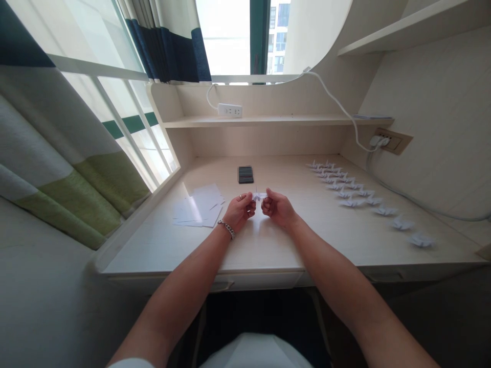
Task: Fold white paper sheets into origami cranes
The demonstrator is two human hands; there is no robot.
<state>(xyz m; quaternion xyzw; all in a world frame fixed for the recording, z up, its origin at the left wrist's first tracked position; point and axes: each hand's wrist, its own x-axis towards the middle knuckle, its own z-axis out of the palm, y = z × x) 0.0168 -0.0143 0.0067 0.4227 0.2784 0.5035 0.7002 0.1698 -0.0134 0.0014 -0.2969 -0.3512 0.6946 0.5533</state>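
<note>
A small white paper crane (259, 196) is held up over the middle of the desk, one side in each hand. My left hand (240, 210), with a ring and a chain bracelet, pinches its left side. On the other side, my right hand (277, 207) grips the crane's right wing between thumb and curled fingers. Loose white paper sheets (198, 207) lie spread to the left of my left hand. Off to the right, several finished paper cranes (352, 203) stand in rows running toward the front right corner.
A dark rectangular case (245, 175) lies behind my hands. The desk (268, 250) has a back shelf carrying a white power strip (230, 110). A white cable (351, 120) hangs down to a wall socket (395, 141) at the right. Curtains (57, 148) hang at the left.
</note>
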